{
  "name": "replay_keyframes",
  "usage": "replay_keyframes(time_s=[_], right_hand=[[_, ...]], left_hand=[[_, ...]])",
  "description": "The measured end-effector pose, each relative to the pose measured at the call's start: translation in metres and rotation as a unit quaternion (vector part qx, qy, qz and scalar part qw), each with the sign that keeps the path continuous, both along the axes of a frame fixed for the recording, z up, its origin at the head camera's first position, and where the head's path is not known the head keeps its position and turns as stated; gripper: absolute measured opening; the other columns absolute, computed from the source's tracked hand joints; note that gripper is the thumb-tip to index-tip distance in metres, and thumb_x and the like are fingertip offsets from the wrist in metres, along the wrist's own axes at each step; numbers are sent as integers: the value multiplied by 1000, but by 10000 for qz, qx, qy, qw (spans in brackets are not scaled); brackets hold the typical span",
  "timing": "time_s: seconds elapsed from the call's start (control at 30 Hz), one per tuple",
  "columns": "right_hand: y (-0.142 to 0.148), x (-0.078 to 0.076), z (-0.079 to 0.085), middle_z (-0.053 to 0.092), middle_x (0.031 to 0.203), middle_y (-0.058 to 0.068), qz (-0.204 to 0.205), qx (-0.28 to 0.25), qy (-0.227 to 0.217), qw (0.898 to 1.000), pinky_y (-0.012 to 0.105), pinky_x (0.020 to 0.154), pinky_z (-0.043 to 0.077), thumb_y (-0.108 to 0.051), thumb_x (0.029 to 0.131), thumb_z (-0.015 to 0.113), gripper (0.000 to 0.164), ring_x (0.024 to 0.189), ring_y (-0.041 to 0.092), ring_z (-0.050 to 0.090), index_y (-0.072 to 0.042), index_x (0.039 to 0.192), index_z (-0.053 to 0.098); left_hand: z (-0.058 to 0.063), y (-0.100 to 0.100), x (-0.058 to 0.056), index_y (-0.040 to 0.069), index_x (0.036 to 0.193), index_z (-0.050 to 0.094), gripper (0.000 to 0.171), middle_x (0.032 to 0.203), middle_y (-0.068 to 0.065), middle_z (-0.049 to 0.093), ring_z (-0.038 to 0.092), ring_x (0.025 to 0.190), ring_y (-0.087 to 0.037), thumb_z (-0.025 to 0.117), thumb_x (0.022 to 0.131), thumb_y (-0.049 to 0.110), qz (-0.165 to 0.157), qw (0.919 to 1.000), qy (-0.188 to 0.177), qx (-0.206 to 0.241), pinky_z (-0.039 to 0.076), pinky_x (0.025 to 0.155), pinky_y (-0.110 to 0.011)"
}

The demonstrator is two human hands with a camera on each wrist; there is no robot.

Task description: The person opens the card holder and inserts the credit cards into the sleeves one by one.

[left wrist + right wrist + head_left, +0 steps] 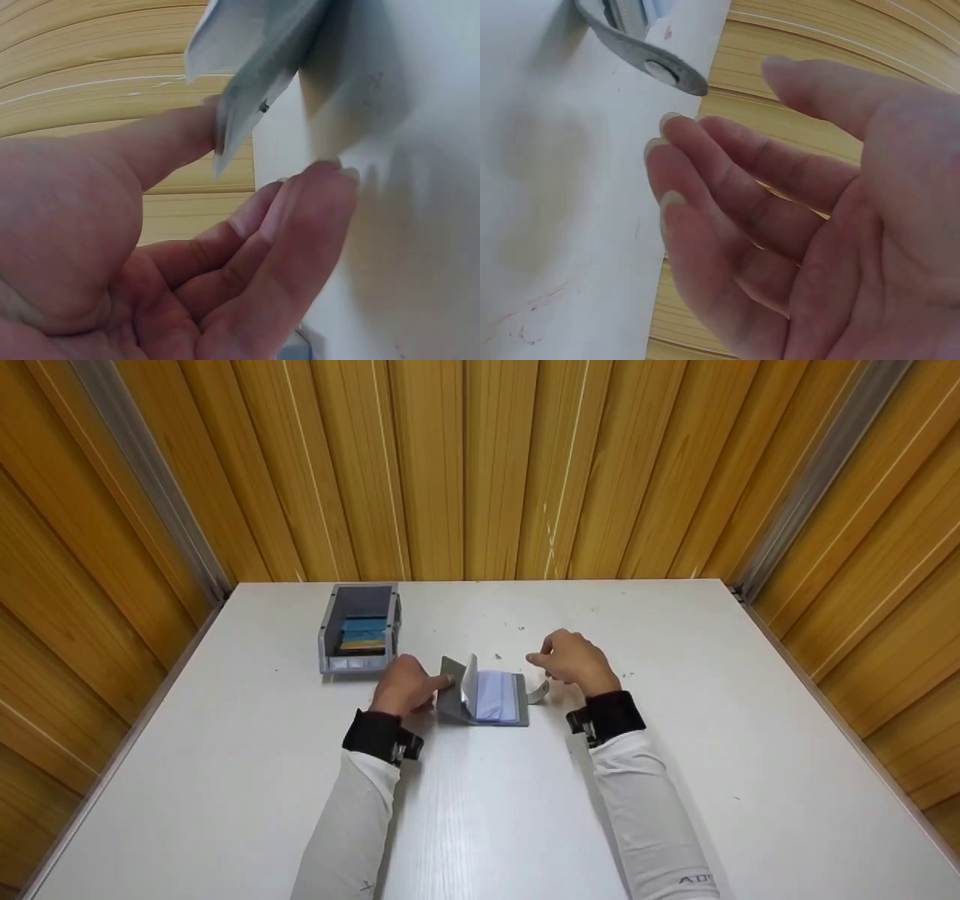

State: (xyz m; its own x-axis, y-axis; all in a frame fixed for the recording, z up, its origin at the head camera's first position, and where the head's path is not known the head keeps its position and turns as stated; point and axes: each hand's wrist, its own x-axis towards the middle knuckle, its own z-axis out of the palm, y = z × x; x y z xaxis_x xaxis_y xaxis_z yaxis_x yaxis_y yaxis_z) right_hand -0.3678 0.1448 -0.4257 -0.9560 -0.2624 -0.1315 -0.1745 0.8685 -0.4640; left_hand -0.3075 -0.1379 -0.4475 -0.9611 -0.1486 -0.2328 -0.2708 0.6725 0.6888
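A grey card holder lies open on the white table, its pale plastic sleeves showing and a few of them standing up. My left hand is at its left side. In the left wrist view, the thumb touches the raised cover while the other fingers, bent, stay apart from it. To the right of the holder, my right hand hovers with loosely bent fingers and holds nothing. Near those fingers, the holder's strap curls up, a round snap on it.
A grey plastic bin stands behind my left hand, with blue, yellow and dark flat pieces inside. Wood-patterned walls enclose the white table at the back and both sides. Small dark specks mark the tabletop.
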Motion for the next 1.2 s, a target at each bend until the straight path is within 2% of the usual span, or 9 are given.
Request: replay_keyframes(time_s=[0.13, 0.33, 0.57, 0.77, 0.87, 0.93, 1.03, 1.1, 1.2], right_hand=[[-2, 2, 4, 83, 98, 14, 3, -94, 158, 9998, 28, 63, 46, -42, 107, 64, 45, 74, 18, 69, -1, 120, 76], [-4, 0, 2, 83, 98, 14, 26, -151, 311, 9994, 29, 66, 47, -42, 108, 64, 43, 80, 21, 70, -2, 118, 76], [-4, -2, 2, 81, 91, 11, 94, -181, 534, 9984, 29, 66, 44, -40, 106, 64, 39, 79, 20, 66, -3, 112, 76], [-4, -5, 9, 81, 104, 14, 131, -428, 817, 9957, 41, 81, 55, -36, 107, 64, 36, 93, 28, 72, -3, 114, 77], [12, -3, 11, 80, 109, 16, -6, -606, 1043, 9927, 45, 86, 57, -32, 107, 64, 33, 97, 30, 72, -3, 116, 77], [26, 0, 12, 79, 108, 17, -132, -733, 1197, 9900, 44, 85, 56, -29, 108, 63, 31, 96, 30, 71, -3, 116, 76], [47, 9, 11, 78, 106, 16, -348, -926, 1364, 9857, 40, 82, 54, -27, 109, 62, 28, 93, 29, 70, -4, 115, 76], [58, 15, 12, 78, 104, 16, -428, -1047, 1552, 9814, 38, 80, 53, -26, 109, 62, 27, 91, 29, 69, -4, 114, 76], [66, 20, 13, 80, 102, 16, -394, -1185, 1888, 9740, 40, 82, 54, -23, 109, 62, 25, 92, 31, 71, -3, 113, 76]], left_hand=[[0, -1, 0, 5, 80, 73, 45, 71, -7, 71, 64, 59, -18, 78, 98, 45, 123, 9999, 67, 83, 45, 55, -27], [-2, -3, -1, 10, 75, 67, 47, 81, -14, 79, 68, 63, -20, 76, 99, 50, 198, 9996, 94, 162, 46, 55, -27], [0, -6, 1, 5, 82, 70, 46, 76, -11, 76, 67, 61, -19, 76, 99, 47, 213, 9991, 202, 297, 48, 54, -26], [11, -8, 2, 2, 96, 72, 44, 76, -6, 71, 72, 67, -18, 75, 101, 45, 212, 9974, 480, 491, 59, 62, -28], [20, 0, -4, 1, 106, 73, 40, 85, -7, 72, 78, 80, -22, 74, 103, 41, 105, 9953, 602, 745, 64, 69, -30], [26, 3, -10, 2, 109, 76, 36, 92, -10, 75, 78, 88, -24, 73, 104, 38, 34, 9941, 768, 760, 63, 73, -31], [35, 4, -23, 4, 111, 78, 28, 103, -12, 78, 75, 95, -25, 70, 105, 31, -46, 9922, 1174, 407, 60, 79, -34], [42, 0, -36, 4, 105, 78, 22, 102, -13, 78, 70, 91, -24, 66, 106, 23, -192, 9887, 1483, -82, 55, 78, -37], [51, -8, -55, 0, 108, 79, 22, 108, -17, 80, 72, 97, -27, 60, 105, 9, -501, 9790, 1737, -943, 59, 86, -43]])
